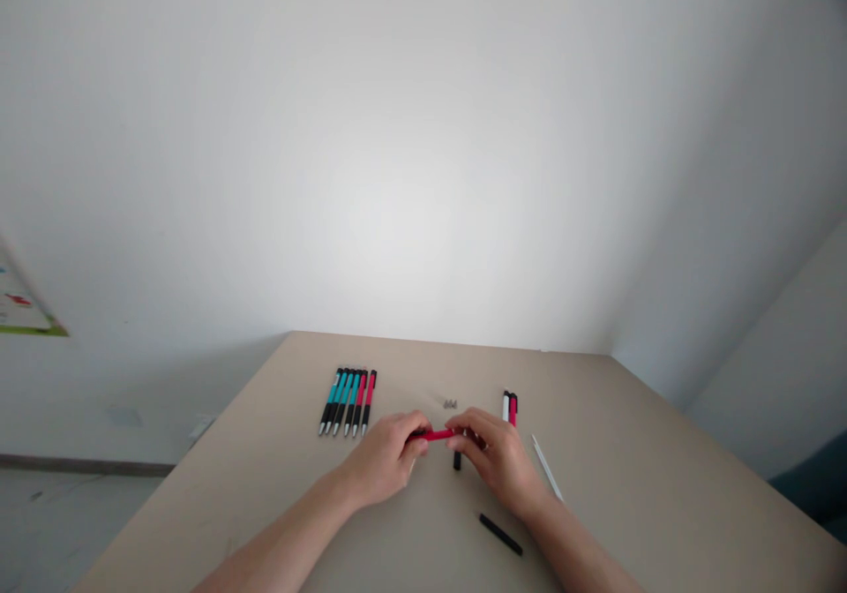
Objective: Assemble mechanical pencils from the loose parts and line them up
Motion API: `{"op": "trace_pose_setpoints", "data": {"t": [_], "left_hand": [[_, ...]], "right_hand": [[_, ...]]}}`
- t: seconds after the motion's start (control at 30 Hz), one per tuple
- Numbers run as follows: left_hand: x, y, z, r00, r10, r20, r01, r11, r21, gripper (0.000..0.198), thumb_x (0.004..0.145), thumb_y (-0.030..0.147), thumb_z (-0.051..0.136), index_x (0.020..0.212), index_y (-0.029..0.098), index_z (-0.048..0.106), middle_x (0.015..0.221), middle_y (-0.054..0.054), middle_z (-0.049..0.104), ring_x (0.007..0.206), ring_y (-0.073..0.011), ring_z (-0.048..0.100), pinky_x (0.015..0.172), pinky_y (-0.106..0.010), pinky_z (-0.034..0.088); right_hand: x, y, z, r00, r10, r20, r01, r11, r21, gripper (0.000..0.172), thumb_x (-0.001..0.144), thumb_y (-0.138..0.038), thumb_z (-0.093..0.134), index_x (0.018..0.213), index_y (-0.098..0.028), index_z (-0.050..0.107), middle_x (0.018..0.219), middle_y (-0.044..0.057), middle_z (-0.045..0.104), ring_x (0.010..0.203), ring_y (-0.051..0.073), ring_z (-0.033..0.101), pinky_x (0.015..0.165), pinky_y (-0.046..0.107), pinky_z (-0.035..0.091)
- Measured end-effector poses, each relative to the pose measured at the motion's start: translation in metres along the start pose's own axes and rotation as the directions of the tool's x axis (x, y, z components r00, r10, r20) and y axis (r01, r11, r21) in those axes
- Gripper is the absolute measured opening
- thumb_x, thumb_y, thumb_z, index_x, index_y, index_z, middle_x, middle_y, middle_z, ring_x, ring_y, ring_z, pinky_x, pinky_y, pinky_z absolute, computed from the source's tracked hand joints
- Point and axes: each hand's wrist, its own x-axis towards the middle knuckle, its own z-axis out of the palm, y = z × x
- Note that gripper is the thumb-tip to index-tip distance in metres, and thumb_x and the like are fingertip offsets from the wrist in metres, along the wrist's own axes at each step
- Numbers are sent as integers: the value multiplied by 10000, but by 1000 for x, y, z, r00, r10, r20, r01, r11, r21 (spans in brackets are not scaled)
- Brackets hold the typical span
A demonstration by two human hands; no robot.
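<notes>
A red pen barrel (438, 435) is held level between my two hands over the middle of the table. My left hand (387, 456) pinches its left end, where a dark part shows. The fingers of my right hand (496, 456) close on its right end. Just under the barrel, a short black piece (457, 461) lies partly hidden near my right fingers. A longer black grip piece (501, 535) rests nearer the front, beside my right forearm. Small metal tips (450, 404) stand together beyond my hands.
Several teal and red pens (348, 401) lie in a row at the left on the beige table (278, 487). A white and a red barrel (509, 406) lie beyond my right hand, with thin white refills (546, 467) to its right. A wall rises behind.
</notes>
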Motion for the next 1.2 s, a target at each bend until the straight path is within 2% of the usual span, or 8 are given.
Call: {"op": "trace_pose_setpoints", "data": {"t": [0.2, 0.33, 0.5, 0.67, 0.83, 0.93, 1.07, 1.2], "left_hand": [[0, -9, 4, 994, -1, -113, -22, 978, -208, 101, 954, 253, 369, 959, 192, 449, 840, -42, 661, 738, -156, 600, 713, -262, 429], [2, -17, 9, 972, -46, -231, -31, 947, -321, 218, 975, 279, 313, 1172, 187, 322, 896, -51, 637, 634, -126, 604, 699, -279, 453], [4, -17, 6, 952, -34, -304, -59, 955, -292, 350, 973, 289, 313, 1309, 194, 290, 935, -62, 605, 652, -125, 615, 732, -297, 467], [4, -18, 6, 950, -33, -311, -42, 972, -230, 307, 971, 312, 329, 1255, 199, 366, 888, -43, 598, 638, -133, 580, 702, -280, 467], [5, -16, 3, 946, -35, -323, 9, 996, -84, 245, 970, 285, 316, 1156, 190, 445, 807, -28, 599, 672, -156, 568, 683, -267, 435], [4, -9, -1, 962, -36, -271, 48, 998, 39, 201, 963, 273, 331, 1037, 201, 503, 804, -26, 606, 720, -170, 573, 685, -263, 411], [1, -2, -3, 991, -83, -106, 101, 978, 182, 96, 876, 305, 518, 904, 213, 523, 753, -1, 606, 698, -180, 568, 636, -253, 374], [-2, 1, -1, 994, -106, 39, 95, 973, 211, 192, 766, 295, 653, 893, 223, 528, 746, 18, 602, 683, -179, 566, 603, -238, 354]], "right_hand": [[-1, 11, -1, 982, 104, -154, -108, 994, -12, 300, 931, -402, 440, 914, -190, 651, 770, 47, 664, 631, 151, 579, 611, 249, 456], [0, 19, -3, 967, 168, -191, -180, 983, -46, 268, 925, -363, 441, 928, -188, 644, 747, 40, 652, 596, 146, 560, 599, 254, 454], [0, 6, 0, 1000, -9, 26, 14, 984, -178, 235, 895, -208, 459, 1049, -214, 637, 912, 64, 623, 841, 189, 564, 751, 298, 454], [-2, -14, 10, 935, -160, 317, 243, 940, -241, 342, 869, -130, 463, 1148, -269, 602, 950, 57, 589, 890, 202, 512, 757, 312, 423], [-1, -15, 12, 918, -164, 361, 267, 929, -257, 247, 891, -152, 473, 1054, -246, 633, 917, 53, 578, 883, 197, 492, 738, 297, 403], [-2, -12, 11, 926, -164, 340, 256, 934, -248, 202, 902, -176, 477, 1012, -233, 637, 899, 52, 573, 881, 196, 488, 750, 301, 401], [-3, -11, 12, 930, -164, 329, 250, 938, -241, 196, 909, -190, 468, 1006, -222, 635, 898, 57, 567, 880, 197, 484, 755, 306, 402], [-3, -11, 12, 931, -167, 323, 249, 940, -231, 213, 912, -186, 452, 1015, -226, 635, 919, 59, 563, 891, 197, 478, 750, 305, 400]]}}
